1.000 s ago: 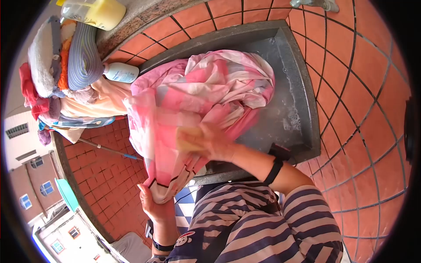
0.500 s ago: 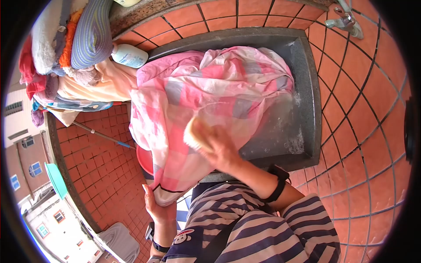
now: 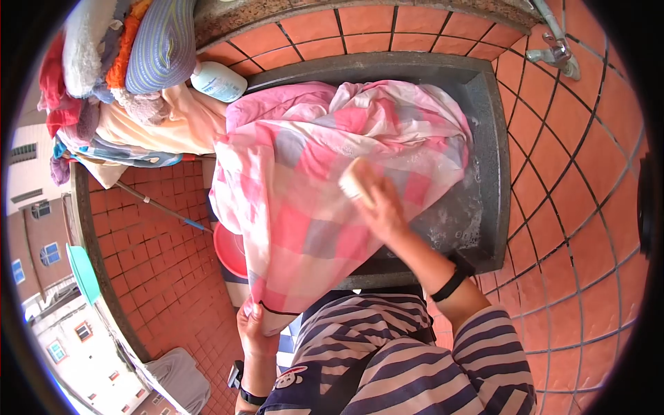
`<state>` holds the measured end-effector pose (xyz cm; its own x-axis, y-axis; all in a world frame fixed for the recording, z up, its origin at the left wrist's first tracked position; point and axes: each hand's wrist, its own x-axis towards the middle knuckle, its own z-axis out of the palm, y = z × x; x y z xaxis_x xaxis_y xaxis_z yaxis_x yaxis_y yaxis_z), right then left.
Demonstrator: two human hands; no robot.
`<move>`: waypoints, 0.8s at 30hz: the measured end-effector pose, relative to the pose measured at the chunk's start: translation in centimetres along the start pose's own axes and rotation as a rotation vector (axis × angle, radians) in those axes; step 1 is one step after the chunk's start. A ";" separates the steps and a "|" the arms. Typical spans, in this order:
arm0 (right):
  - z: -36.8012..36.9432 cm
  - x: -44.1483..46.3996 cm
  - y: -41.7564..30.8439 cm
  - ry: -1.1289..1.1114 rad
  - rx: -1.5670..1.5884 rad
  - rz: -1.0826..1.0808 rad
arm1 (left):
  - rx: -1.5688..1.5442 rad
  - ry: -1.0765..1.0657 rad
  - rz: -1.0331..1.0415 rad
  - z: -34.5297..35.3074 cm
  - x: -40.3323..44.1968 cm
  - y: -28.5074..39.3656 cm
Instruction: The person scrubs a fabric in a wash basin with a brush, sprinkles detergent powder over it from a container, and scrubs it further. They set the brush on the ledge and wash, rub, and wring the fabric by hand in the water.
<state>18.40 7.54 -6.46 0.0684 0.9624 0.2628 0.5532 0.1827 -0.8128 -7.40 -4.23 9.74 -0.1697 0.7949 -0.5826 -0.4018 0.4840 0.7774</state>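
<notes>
A wet pink, white and grey checked sheet (image 3: pixel 311 173) lies heaped in a dark stone sink (image 3: pixel 494 166) and hangs over its front and left edges. My left hand (image 3: pixel 254 328) grips the sheet's dark-trimmed edge at the bottom, pulling that part taut. In my right hand (image 3: pixel 384 211) is a pale scrubbing brush (image 3: pixel 357 181), its light bristles facing left. The hand is closed around it, over the middle of the sheet. Whether the brush touches the cloth, I cannot tell.
A white detergent bottle (image 3: pixel 218 81) stands by the sink's back left corner, beside piled laundry (image 3: pixel 155 117). Below the sheet's left side is a red basin (image 3: pixel 230 250). A metal tap (image 3: pixel 553 52) juts from the tiled wall at upper right. Suds and water show at the sink's right.
My right hand has moved the brush to the right and slightly up over the sheet. My left hand keeps its grip on the edge, with the sheet stretched flatter between them.
</notes>
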 end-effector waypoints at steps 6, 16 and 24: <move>6.3 0.8 0.9 -0.284 0.049 -0.449 | 0.073 0.038 0.095 -1.5 -3.8 0.4; 2.2 0.3 2.5 -0.072 -0.144 0.110 | 0.282 0.098 0.203 -4.3 -1.2 -2.4; -0.7 2.4 11.0 -0.314 -0.621 -0.183 | -0.685 0.314 -0.130 -1.3 -3.0 -3.3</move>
<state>25.19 11.74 -14.40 -0.2611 0.9567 0.1289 0.9095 0.2885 -0.2994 -6.69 -8.70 8.65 -0.2894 0.5562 -0.7790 -0.8869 0.1504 0.4369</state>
